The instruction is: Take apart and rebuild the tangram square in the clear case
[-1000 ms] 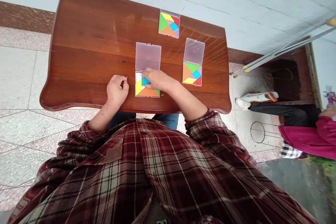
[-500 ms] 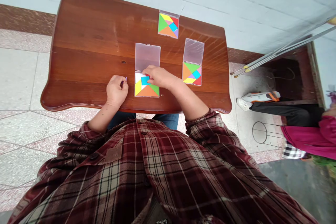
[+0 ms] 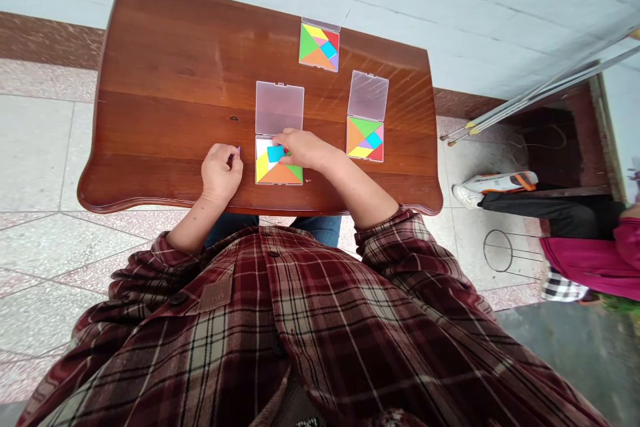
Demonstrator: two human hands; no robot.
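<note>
- Right hand (image 3: 305, 150) has slid back a bit, so the cyan plastic square (image 3: 276, 153) shows now; fingers curled over its edge, can't tell if I'm actually gripping it
- Left hand (image 3: 219, 173) is loosely clenched, pinching a small purple piece (image 3: 238, 151) just left of the case
- Square sits in an open frosted plastic case (image 3: 279, 108), among glossy yellow, orange and green triangles
- Two more cases (image 3: 365, 140) (image 3: 319, 47), full tangram sets, lie on the polished wooden table (image 3: 165, 80)

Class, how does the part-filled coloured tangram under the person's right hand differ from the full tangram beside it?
The middle tangram shows white gaps; the right tangram none. The middle's orange triangle lies along the near edge, the right's along the left. Both sit in open clear cases.
</note>
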